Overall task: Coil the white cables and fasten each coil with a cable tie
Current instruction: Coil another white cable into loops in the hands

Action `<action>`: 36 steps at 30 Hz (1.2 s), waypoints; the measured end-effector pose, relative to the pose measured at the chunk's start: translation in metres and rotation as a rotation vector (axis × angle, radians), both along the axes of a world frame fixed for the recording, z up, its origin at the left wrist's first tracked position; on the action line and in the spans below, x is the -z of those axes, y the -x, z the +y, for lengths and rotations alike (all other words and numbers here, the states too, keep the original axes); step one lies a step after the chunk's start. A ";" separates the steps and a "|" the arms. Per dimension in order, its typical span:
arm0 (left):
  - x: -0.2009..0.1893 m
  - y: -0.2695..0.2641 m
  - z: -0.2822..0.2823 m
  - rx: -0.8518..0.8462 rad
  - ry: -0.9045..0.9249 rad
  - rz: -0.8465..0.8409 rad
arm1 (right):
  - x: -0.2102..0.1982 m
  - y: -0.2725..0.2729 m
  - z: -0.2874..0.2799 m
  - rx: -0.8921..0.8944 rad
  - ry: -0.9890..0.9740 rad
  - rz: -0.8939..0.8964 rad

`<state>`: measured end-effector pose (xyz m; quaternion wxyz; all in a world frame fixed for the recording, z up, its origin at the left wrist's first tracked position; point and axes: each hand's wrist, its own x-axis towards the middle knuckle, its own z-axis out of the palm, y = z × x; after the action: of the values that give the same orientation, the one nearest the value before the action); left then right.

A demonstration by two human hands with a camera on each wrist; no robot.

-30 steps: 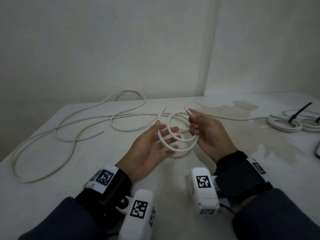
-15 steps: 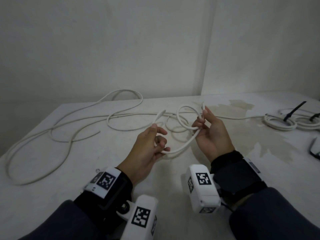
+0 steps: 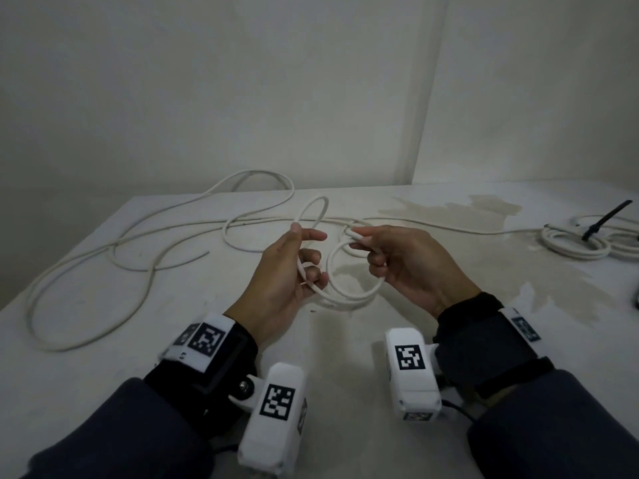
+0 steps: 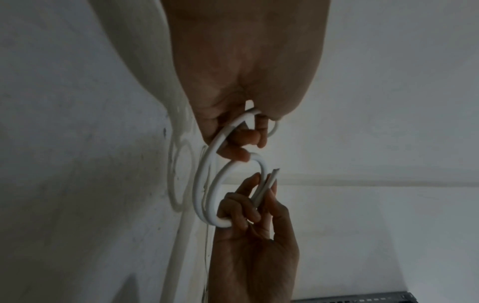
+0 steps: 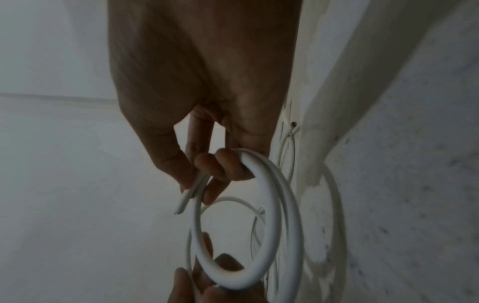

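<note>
A long white cable (image 3: pixel 138 243) sprawls over the left of the white table (image 3: pixel 103 392). Its near end is wound into a small coil (image 3: pixel 349 293) held above the table between both hands. My left hand (image 3: pixel 309 250) curls its lower fingers round the cable at the coil's left side, and a free loop (image 3: pixel 313 216) rises above it. My right hand (image 3: pixel 363 242) pinches the cable's cut end between thumb and forefinger and hooks the coil with its other fingers. The wrist views show the coil (image 4: pixel 204 184) (image 5: pixel 272 205) spanning from hand to hand.
At the table's far right lie coiled white cables (image 3: pixel 574 245) with a black cable tie (image 3: pixel 605 219) sticking up. A dark object (image 3: pixel 635 299) shows at the right edge. Stains mark the tabletop behind the hands. Walls meet in a corner behind the table.
Both hands have come lower and nearer. The right hand has turned so the cable end points left instead of up. A new loop stands above the left hand.
</note>
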<state>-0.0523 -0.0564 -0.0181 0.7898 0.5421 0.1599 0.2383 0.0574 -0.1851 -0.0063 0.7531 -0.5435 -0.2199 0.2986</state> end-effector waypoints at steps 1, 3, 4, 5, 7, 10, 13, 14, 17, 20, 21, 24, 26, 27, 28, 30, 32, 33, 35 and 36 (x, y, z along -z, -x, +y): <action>0.001 -0.001 0.000 0.002 0.002 0.026 | 0.000 0.000 0.000 0.009 0.003 0.003; 0.003 -0.002 -0.001 -0.002 0.049 0.064 | 0.000 0.001 0.002 0.049 -0.018 0.032; 0.003 -0.003 -0.001 0.003 0.110 0.069 | 0.000 0.000 0.003 0.076 -0.040 0.060; 0.002 -0.003 -0.001 0.015 0.198 0.060 | 0.000 -0.001 0.003 0.104 -0.069 0.093; -0.002 -0.003 -0.001 0.025 0.390 -0.019 | 0.001 -0.004 0.004 0.148 -0.138 0.176; -0.003 -0.004 0.001 -0.041 0.444 -0.156 | 0.003 -0.005 0.005 0.165 -0.208 0.273; -0.002 -0.005 -0.001 -0.123 0.234 -0.161 | 0.003 0.004 0.010 0.142 -0.221 0.314; -0.001 -0.005 0.000 -0.144 0.141 -0.131 | 0.002 0.007 0.011 0.139 -0.225 0.320; 0.003 0.001 0.000 -0.083 -0.069 -0.048 | 0.003 0.010 0.014 0.132 -0.244 0.325; 0.001 0.005 -0.004 0.036 -0.072 -0.049 | 0.006 0.012 0.017 0.119 -0.224 0.292; 0.000 0.005 -0.006 0.057 -0.065 -0.059 | 0.007 0.013 0.018 0.120 -0.209 0.277; -0.002 0.005 -0.008 0.084 -0.030 -0.109 | 0.007 0.015 0.019 0.114 -0.158 0.219; -0.002 0.004 -0.008 0.071 -0.039 -0.124 | 0.004 0.018 0.018 0.105 -0.130 0.184; -0.002 0.004 -0.008 0.060 -0.044 -0.127 | 0.003 0.020 0.018 0.101 -0.113 0.163; -0.003 0.004 -0.007 0.051 -0.045 -0.127 | 0.002 0.021 0.017 0.096 -0.100 0.140; -0.003 0.004 -0.007 0.048 -0.043 -0.129 | -0.001 0.022 0.016 0.089 -0.086 0.095; -0.003 0.003 -0.007 0.061 -0.027 -0.119 | -0.002 0.022 0.015 0.086 -0.068 0.043; -0.003 0.002 -0.007 0.066 -0.013 -0.107 | -0.002 0.022 0.014 0.082 -0.057 0.018; -0.004 0.000 -0.007 0.072 0.010 -0.089 | -0.002 0.023 0.012 0.071 -0.037 -0.022; -0.005 0.000 -0.007 0.073 0.009 -0.086 | -0.002 0.023 0.011 0.063 -0.025 -0.056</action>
<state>-0.0524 -0.0636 -0.0128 0.8064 0.5334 0.1072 0.2318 0.0342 -0.1737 -0.0045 0.7624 -0.5488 -0.2273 0.2568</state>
